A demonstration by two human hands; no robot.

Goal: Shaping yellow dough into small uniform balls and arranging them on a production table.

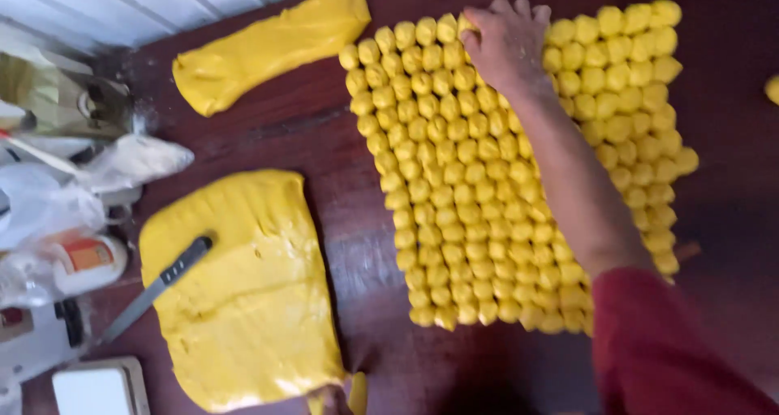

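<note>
While a knife point(158, 285) lies on the near-left dough slab point(247, 293), the right hand point(507, 42) reaches to the far edge of the dough balls point(487, 188), fingers curled over one; whether it grips is unclear.

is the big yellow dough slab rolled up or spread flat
Spread flat: the dough slab lies as a wide sheet on the table, a knife resting across it.

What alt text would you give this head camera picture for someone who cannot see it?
A person's right hand rests on the far edge of a dense block of small yellow dough balls on a dark wooden table. Left of them lie a flat dough slab with a knife on it, and a dough log.
</note>
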